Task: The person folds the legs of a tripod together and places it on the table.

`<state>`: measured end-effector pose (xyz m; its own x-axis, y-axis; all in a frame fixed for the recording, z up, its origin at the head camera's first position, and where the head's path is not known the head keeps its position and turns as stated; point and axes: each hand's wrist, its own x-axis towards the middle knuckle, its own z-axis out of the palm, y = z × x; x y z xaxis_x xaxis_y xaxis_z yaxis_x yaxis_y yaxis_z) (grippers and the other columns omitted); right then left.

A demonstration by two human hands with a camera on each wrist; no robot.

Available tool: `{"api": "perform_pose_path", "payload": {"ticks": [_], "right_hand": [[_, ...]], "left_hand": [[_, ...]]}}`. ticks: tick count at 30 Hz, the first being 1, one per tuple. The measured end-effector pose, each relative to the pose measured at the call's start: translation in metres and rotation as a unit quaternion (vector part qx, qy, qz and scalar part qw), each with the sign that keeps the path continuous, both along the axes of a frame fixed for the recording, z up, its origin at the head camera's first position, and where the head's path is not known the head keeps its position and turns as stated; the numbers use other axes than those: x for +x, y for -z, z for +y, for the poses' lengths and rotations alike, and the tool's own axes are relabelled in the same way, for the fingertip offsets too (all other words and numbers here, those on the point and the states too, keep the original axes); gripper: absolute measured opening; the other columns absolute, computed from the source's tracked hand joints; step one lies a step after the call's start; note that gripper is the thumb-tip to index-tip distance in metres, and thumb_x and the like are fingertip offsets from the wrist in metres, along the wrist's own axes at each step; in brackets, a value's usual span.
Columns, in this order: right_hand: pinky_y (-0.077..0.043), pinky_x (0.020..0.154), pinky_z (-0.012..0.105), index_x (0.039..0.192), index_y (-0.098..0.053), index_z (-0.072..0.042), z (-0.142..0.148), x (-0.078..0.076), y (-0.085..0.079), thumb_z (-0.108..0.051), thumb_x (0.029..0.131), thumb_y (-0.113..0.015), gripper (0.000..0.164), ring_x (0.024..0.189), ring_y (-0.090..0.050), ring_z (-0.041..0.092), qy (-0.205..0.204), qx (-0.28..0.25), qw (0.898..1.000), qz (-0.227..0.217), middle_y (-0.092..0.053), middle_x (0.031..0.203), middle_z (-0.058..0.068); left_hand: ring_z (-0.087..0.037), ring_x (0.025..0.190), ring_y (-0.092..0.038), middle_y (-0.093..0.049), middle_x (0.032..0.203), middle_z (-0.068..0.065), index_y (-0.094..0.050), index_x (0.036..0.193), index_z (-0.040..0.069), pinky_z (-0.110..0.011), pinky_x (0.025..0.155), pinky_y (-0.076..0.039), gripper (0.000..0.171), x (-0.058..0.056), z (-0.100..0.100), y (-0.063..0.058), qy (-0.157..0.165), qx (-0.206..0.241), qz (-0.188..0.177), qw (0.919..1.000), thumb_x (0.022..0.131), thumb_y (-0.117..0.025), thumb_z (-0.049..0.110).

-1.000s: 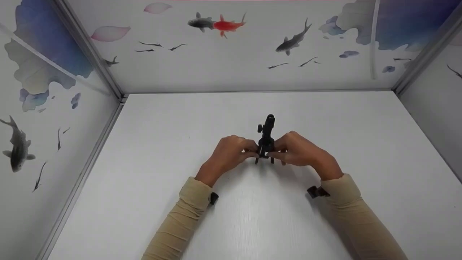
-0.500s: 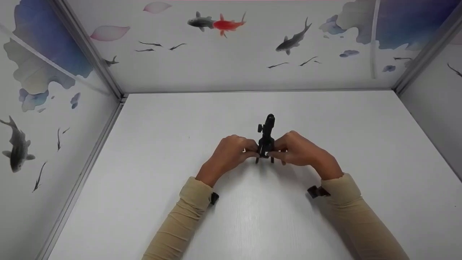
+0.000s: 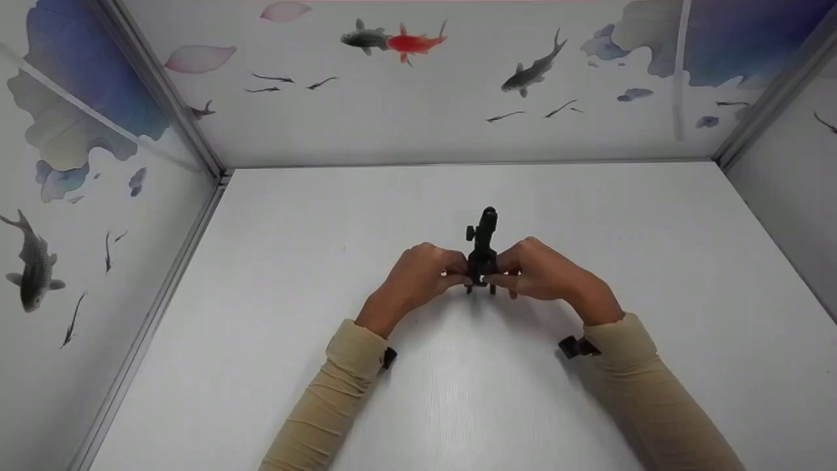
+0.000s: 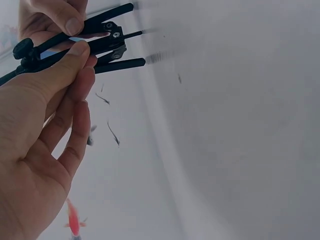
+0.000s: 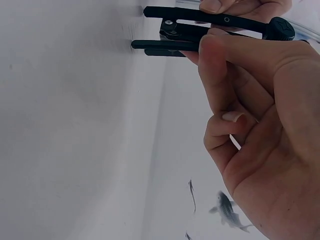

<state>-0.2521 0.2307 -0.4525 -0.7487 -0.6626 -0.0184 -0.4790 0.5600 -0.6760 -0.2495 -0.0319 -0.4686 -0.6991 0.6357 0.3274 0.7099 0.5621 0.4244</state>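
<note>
A small black tripod stands upright near the middle of the table, its leg tips close to the white surface. In the left wrist view, narrow legs spread slightly around a hinged brace. A round knob sticks out from its upper part. From the left side, my left hand pinches a leg between thumb and fingertips. On the opposite side my right hand pinches another leg in the same manner. Fingers partly cover the lower part of the tripod in the head view.
The white table is bounded by a back wall and side walls printed with fish and leaves. Grey metal profiles run along the corners. Dark wrist cameras hang under both tan cuffs.
The tripod's two near leg tips have drawn slightly closer together, the left one shifting right. Both hands keep their pinch and stay almost in place.
</note>
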Motion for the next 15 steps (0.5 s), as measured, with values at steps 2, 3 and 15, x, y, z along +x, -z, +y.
{"api": "perform_pose_path", "payload": {"ticks": [2, 3, 15], "right_hand": [[-0.058, 0.060, 0.028, 0.114, -0.086, -0.014, -0.0005, -0.0004, -0.0006, -0.011, 0.102, -0.076, 0.016, 0.065, -0.076, 0.022, -0.005, 0.002, 1.000, 0.001, -0.085, 0.100, 0.006], [-0.058, 0.062, 0.029, 0.115, -0.086, -0.015, -0.0004, -0.0006, -0.0010, -0.011, 0.102, -0.076, 0.017, 0.067, -0.077, 0.020, -0.006, 0.004, 1.000, 0.000, -0.085, 0.102, 0.005], [-0.058, 0.074, 0.031, 0.113, -0.086, -0.026, 0.0081, -0.0029, -0.0020, -0.019, 0.097, -0.083, 0.018, 0.084, -0.074, 0.008, 0.010, 0.059, 0.998, 0.029, -0.082, 0.097, -0.015]], "left_hand": [[-0.009, 0.091, -0.081, -0.086, 0.097, 0.003, -0.086, 0.106, 0.013, -0.032, 0.081, -0.063, 0.017, 0.0001, -0.0003, -0.0010, 0.000, 0.000, -0.008, 1.0000, 0.094, -0.085, 0.024], [-0.009, 0.091, -0.081, -0.086, 0.097, 0.003, -0.086, 0.107, 0.013, -0.032, 0.081, -0.063, 0.017, 0.0001, -0.0004, -0.0012, 0.000, -0.001, -0.011, 0.9999, 0.094, -0.085, 0.024], [-0.010, 0.090, -0.079, -0.085, 0.099, 0.004, -0.084, 0.110, 0.015, -0.035, 0.079, -0.061, 0.016, -0.0005, -0.0005, -0.0033, -0.001, -0.014, -0.037, 0.9992, 0.097, -0.084, 0.025]]}}
